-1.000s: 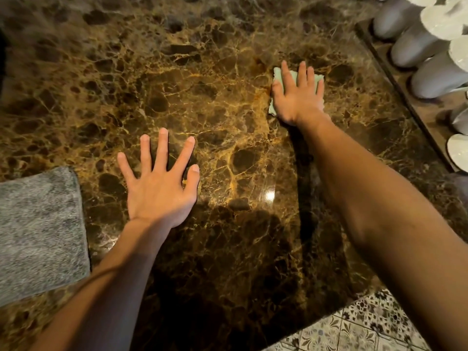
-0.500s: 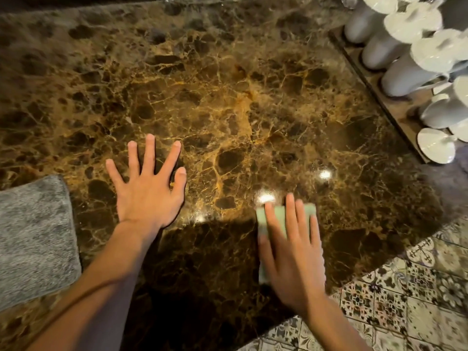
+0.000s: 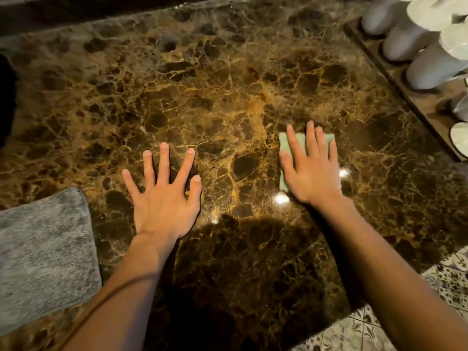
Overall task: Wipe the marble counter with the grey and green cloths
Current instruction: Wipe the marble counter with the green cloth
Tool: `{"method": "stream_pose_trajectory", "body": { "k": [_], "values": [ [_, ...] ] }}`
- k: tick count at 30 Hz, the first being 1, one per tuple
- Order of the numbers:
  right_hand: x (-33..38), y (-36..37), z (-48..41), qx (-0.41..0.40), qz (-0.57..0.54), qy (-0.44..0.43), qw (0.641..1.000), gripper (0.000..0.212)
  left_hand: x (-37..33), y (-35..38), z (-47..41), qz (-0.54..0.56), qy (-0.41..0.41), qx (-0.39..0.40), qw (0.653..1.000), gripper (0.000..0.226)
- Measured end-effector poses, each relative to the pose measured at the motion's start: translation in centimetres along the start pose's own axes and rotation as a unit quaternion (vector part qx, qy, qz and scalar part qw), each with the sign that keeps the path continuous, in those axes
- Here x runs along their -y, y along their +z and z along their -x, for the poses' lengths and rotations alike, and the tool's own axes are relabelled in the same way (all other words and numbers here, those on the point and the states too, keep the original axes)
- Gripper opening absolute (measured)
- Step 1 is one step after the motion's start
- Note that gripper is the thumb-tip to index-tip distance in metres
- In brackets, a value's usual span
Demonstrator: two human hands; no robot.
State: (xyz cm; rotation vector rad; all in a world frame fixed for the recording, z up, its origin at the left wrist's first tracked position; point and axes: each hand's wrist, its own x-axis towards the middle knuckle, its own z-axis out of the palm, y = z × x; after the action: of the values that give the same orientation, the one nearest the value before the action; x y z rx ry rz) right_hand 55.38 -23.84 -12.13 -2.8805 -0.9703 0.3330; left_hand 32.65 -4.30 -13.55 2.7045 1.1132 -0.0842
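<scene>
Wiping's mid-stroke: right hand [image 3: 310, 171] flat on the green cloth [image 3: 301, 140], left hand [image 3: 164, 196] spread on bare counter [image 3: 228, 84]. Grey cloth [image 3: 43, 254] sits unused at left, probably next.

Single head-worn view, looking steeply down, close over the marble counter [image 3: 228, 97]

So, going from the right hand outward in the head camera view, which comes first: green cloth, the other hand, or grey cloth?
From the right hand:
1. Green cloth, directly under its palm and fingers.
2. Left hand, flat on the marble to its left.
3. Grey cloth, at the counter's far left edge.
</scene>
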Motion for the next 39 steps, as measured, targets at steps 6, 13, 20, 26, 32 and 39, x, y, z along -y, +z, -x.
{"method": "stream_pose_trajectory", "body": {
  "k": [6, 13, 20, 26, 32, 39],
  "values": [
    [-1.1, -3.0, -13.4, 0.013, -0.016, 0.029, 0.999, 0.066, -0.3, 0.0, 0.0, 0.003, 0.005, 0.000, 1.000, 0.055],
    [-1.3, -2.9, -12.3, -0.003, -0.003, 0.029, 1.000, 0.067, -0.6, -0.6, 0.2, 0.004, 0.000, 0.013, 1.000, 0.057],
    [-1.6, -0.4, 4.1, 0.002, 0.017, 0.007, 1.000, 0.066, -0.6, -0.8, 0.3, 0.006, 0.002, 0.014, 1.000, 0.057],
    [-1.8, 1.7, 20.2, 0.020, -0.041, -0.007, 0.999, 0.060, -0.3, -0.8, 0.1, -0.004, -0.003, 0.034, 0.999, 0.056],
    [-2.3, 1.8, 19.7, 0.028, -0.031, -0.007, 0.999, 0.061, -3.2, -1.9, -0.2, -0.003, 0.047, 0.047, 0.998, 0.061],
    [-4.7, 0.4, 8.0, -0.018, 0.005, 0.040, 0.999, 0.066, -11.9, 0.3, -1.8, 0.001, 0.081, 0.078, 0.994, 0.062]
  ]
}}
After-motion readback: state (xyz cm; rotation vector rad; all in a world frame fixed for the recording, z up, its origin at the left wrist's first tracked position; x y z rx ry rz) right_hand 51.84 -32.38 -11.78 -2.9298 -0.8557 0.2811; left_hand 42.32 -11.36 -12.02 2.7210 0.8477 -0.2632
